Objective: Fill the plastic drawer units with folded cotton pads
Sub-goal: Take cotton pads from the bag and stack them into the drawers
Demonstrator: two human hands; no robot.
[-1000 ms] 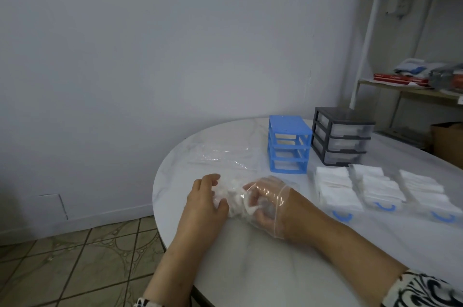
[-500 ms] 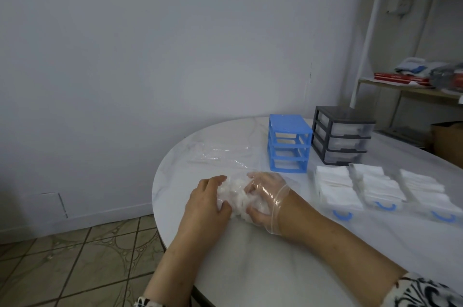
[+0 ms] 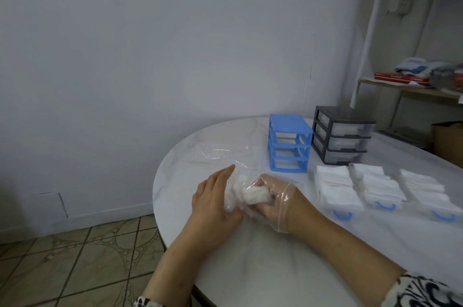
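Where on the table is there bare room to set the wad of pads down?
Bare marble lies on the table near the front edge, between the forearms. Crowded: the three pulled-out drawers at right, the blue frame and grey unit behind, the plastic bag behind the left hand.

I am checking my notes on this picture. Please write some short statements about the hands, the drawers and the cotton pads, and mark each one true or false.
1. The right hand wears a clear plastic glove. True.
2. The blue drawer frame has all its drawers inside. False: its slots are empty.
3. Both hands hold a cotton wad, the left hand bare. True.
4. The grey drawer unit stands on the floor. False: it stands on the table.
5. Three drawers of pads lie on the table. True.
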